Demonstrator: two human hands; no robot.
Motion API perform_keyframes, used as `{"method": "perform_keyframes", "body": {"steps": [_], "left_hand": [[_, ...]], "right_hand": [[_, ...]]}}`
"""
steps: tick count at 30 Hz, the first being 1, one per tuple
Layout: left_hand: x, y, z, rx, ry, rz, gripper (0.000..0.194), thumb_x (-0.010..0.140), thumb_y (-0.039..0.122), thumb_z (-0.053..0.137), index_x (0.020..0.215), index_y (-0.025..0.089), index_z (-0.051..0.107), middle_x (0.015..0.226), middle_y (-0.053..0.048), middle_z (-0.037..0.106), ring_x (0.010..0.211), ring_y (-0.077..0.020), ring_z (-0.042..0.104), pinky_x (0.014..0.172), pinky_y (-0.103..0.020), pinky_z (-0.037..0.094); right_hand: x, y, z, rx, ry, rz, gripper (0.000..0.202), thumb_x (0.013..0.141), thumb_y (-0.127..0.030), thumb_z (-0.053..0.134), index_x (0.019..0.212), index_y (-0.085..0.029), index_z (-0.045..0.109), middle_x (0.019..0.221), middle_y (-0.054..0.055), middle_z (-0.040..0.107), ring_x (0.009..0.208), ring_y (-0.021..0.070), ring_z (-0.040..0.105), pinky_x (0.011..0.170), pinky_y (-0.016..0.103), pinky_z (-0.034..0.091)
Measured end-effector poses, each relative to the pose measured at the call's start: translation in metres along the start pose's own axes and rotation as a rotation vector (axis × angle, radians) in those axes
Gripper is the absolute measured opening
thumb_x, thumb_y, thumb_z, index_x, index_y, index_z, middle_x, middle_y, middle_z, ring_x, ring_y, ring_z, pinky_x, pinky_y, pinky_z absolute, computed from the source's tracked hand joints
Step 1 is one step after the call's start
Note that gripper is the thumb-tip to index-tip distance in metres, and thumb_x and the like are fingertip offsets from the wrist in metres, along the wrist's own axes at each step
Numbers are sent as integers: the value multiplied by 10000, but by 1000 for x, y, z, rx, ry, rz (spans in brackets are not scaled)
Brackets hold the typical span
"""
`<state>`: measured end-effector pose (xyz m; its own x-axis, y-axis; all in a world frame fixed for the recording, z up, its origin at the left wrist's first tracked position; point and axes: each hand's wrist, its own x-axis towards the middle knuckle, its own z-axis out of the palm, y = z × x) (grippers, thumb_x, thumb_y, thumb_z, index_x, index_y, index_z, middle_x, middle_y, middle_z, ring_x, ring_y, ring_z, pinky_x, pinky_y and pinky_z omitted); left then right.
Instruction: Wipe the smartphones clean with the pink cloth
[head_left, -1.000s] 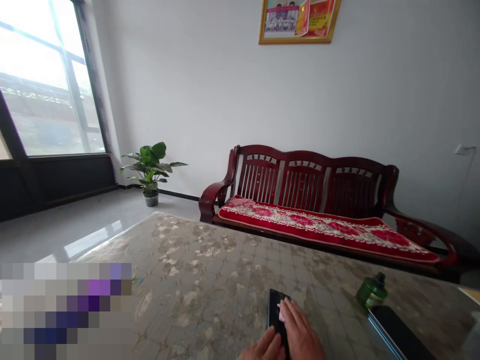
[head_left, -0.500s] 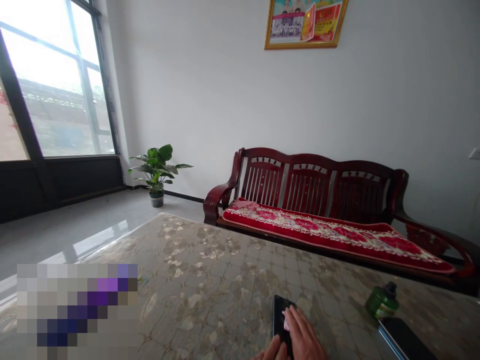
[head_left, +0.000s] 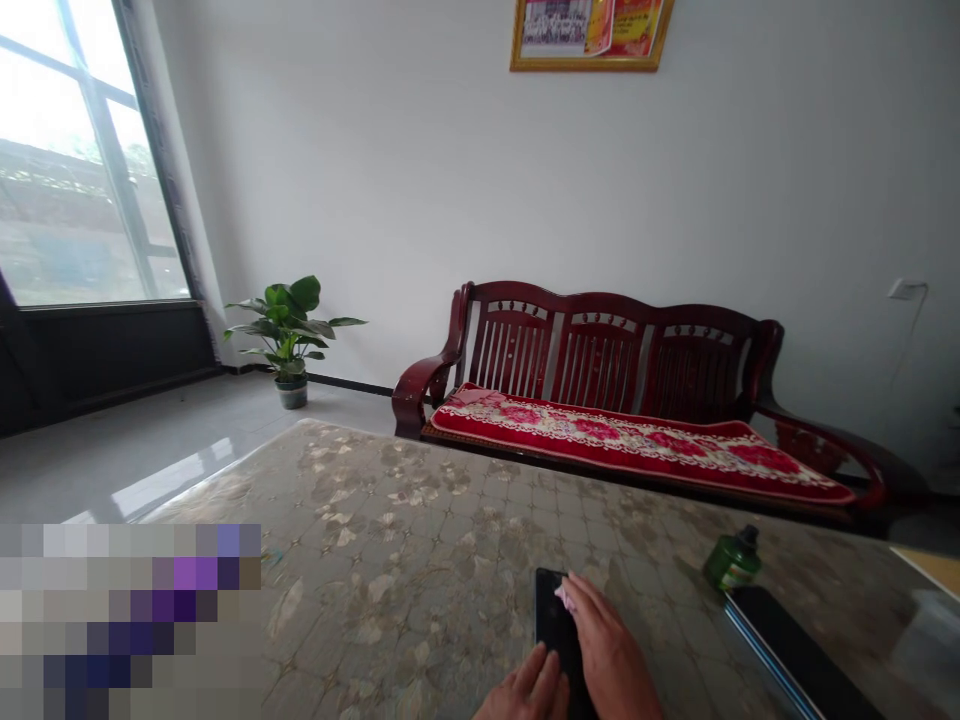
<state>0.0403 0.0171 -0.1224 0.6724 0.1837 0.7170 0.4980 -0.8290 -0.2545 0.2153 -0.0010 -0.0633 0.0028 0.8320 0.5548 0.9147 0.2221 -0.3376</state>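
Note:
A black smartphone [head_left: 550, 625] lies flat on the patterned table, near the bottom of the view. My left hand [head_left: 526, 688] grips its lower left part, fingers close together over the edge. Over the phone's right side, my right hand [head_left: 609, 645] presses a small pink cloth [head_left: 565, 598] against the upper part of the screen. Most of the cloth is hidden under the fingers, and the phone's lower end is partly covered by both hands.
To the right stand a green bottle [head_left: 733, 560] with a dark cap and a flat dark stack [head_left: 795, 645] with bluish edges. The table [head_left: 390, 540] carries a blurred-out patch at lower left. Behind it are a red wooden bench [head_left: 600, 350] and a potted plant [head_left: 291, 330].
The camera has turned slightly right and down, so the scene sits further left. My right hand with the pink cloth has moved up the phone; my left hand still holds it.

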Motion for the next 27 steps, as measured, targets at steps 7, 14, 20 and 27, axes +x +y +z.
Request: {"method": "perform_keyframes", "body": {"steps": [7,14,20,27], "left_hand": [[20,-20,-67,-185,-198,21,197,968,231,494,1104,164,619,1129,-69,694,1047,-198,650,854,-233,552],[20,-21,-83,-193,-126,50,224,986,233,455,1134,165,609,1169,-56,691,1094,-203,642,899,-260,541],[21,-23,-81,-219,-111,76,239,980,251,439,1109,162,619,1154,-62,695,1073,-202,649,922,-274,529],[16,-25,-77,-223,-102,80,224,967,221,470,1138,157,601,1182,-77,668,1110,-185,617,986,-272,480]], "right_hand": [[3,-29,-20,8,-103,-24,471,904,-157,451,1364,-221,531,1399,68,548,1294,227,503,1055,408,475],[-13,-20,-30,-37,-64,-48,495,969,-189,388,1458,-265,402,1487,50,446,1353,212,429,1083,398,445],[2,-22,-23,-38,-224,-118,436,972,-164,411,1394,-225,501,1413,62,535,1326,212,465,1078,398,455],[-20,-29,-47,-43,-325,-321,575,918,-68,438,1468,-229,388,1448,43,489,1331,197,455,1082,328,442]]}}
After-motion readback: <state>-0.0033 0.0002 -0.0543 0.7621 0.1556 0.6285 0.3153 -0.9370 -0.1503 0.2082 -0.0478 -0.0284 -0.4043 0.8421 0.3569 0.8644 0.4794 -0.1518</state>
